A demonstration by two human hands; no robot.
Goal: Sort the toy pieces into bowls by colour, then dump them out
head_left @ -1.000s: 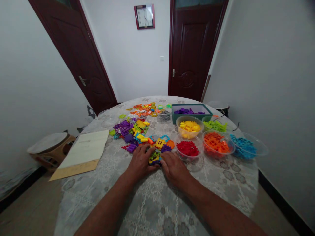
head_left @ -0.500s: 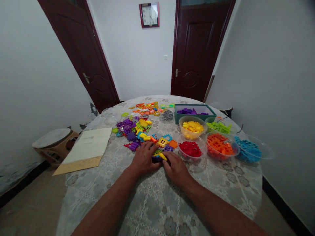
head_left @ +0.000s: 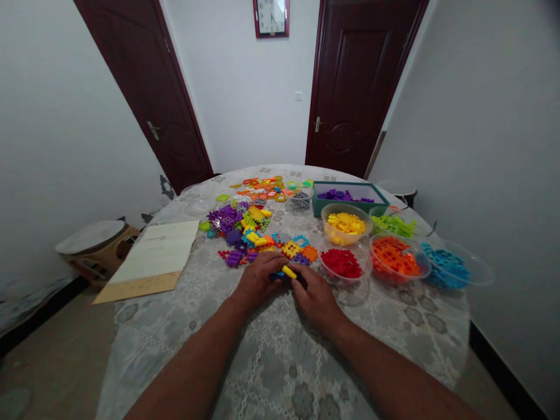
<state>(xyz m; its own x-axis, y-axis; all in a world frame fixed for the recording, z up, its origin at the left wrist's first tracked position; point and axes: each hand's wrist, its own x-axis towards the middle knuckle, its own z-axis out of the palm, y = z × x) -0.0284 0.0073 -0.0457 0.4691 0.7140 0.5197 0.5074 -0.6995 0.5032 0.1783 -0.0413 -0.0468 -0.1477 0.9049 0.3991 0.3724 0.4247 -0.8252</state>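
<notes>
My left hand [head_left: 259, 279] and my right hand [head_left: 315, 296] meet low over the near middle of the table, fingers curled round a small cluster of plastic building pieces. Of that cluster, a yellow tube-shaped piece [head_left: 289, 272] shows on top, and a bit of a blue piece [head_left: 275, 275] shows by my left fingers. The rest is hidden, so how the pieces join cannot be made out. Just beyond my fingertips lie a yellow window-like piece [head_left: 291, 249], an orange piece [head_left: 310, 252] and a purple piece [head_left: 301, 259].
A mixed heap of building pieces [head_left: 227, 220] spreads ahead to the left. On the right stand bowls of red pieces [head_left: 341, 263], yellow pieces [head_left: 345, 224], orange pieces [head_left: 394, 256] and blue pieces [head_left: 446, 265], with a green box [head_left: 321, 209] behind. Paper sheets [head_left: 151, 251] overhang the left edge.
My fingers have closed further round the cluster, and its green part is now covered. The yellow tube stands out more between my hands. The view has tipped slightly downward.
</notes>
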